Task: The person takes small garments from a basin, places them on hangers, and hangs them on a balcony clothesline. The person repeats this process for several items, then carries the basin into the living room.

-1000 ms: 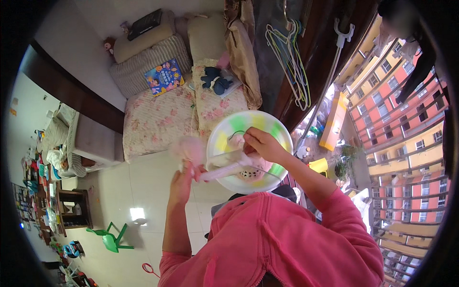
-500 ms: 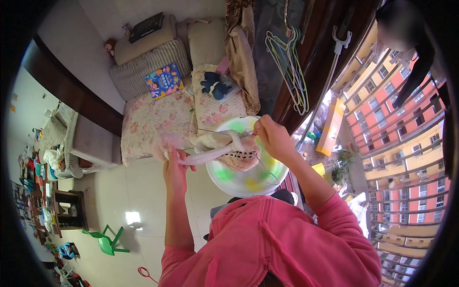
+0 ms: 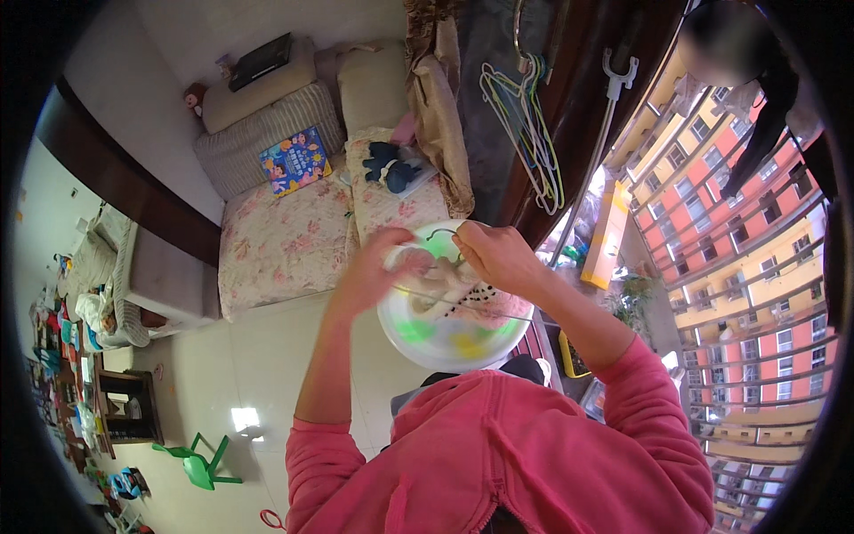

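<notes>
My right hand is closed round the neck of a wire clothes hanger, whose dark hook sticks out past the fingers. A soft white-and-pink fabric piece with a row of dark holes hangs about the hanger wire, below that hand. A fluffy pink pom-pom lies beside the white part. My left hand is raised next to the pom-pom; motion smears its fingers, so its grip cannot be made out. Beneath everything is a round white surface with green and yellow patches.
Ahead stands a bed with a floral cover, holding a blue picture book and a dark blue cloth item. Several hangers hang beside a hooked pole. A small green chair stands at lower left; window bars line the right.
My left hand has let go of the white band and moved up and right. The white band has dropped, and the pom-pom has shifted right. My right hand keeps its grip, slightly further left.
</notes>
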`<control>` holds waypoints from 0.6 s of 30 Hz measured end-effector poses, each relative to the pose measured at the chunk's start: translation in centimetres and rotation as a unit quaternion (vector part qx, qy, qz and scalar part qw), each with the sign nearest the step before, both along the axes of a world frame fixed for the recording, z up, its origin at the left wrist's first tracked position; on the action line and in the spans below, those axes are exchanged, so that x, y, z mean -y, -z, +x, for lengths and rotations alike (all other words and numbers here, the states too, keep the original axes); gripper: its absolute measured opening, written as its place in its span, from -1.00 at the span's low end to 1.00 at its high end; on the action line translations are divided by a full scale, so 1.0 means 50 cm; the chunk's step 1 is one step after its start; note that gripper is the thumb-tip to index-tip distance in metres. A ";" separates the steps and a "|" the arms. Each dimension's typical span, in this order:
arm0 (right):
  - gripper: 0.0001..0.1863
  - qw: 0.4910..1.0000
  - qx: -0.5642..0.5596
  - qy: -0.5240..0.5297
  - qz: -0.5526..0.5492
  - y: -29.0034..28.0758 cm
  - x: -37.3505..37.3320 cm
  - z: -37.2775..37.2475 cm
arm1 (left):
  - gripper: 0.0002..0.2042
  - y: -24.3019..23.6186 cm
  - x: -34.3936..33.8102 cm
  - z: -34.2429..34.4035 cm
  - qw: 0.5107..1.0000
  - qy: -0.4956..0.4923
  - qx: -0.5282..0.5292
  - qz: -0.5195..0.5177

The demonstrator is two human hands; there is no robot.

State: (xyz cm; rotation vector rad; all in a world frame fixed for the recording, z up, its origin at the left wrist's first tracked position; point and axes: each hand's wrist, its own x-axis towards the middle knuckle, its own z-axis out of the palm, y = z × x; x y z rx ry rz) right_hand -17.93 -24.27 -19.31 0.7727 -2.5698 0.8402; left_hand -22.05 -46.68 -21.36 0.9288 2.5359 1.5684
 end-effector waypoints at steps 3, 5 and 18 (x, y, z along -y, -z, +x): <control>-0.86 1.000 0.004 0.005 -0.018 -0.006 -0.013 0.006 | -0.58 -0.022 -0.108 0.059 0.979 0.117 -0.059 -0.156; -0.87 1.000 0.014 0.014 -0.023 -0.003 -0.029 0.007 | -0.58 -0.005 -0.130 0.053 0.977 0.100 -0.050 -0.180; -0.72 0.938 0.289 0.170 0.090 -0.025 -0.114 0.108 | -0.70 -0.066 -0.113 0.024 0.992 0.069 0.098 -0.029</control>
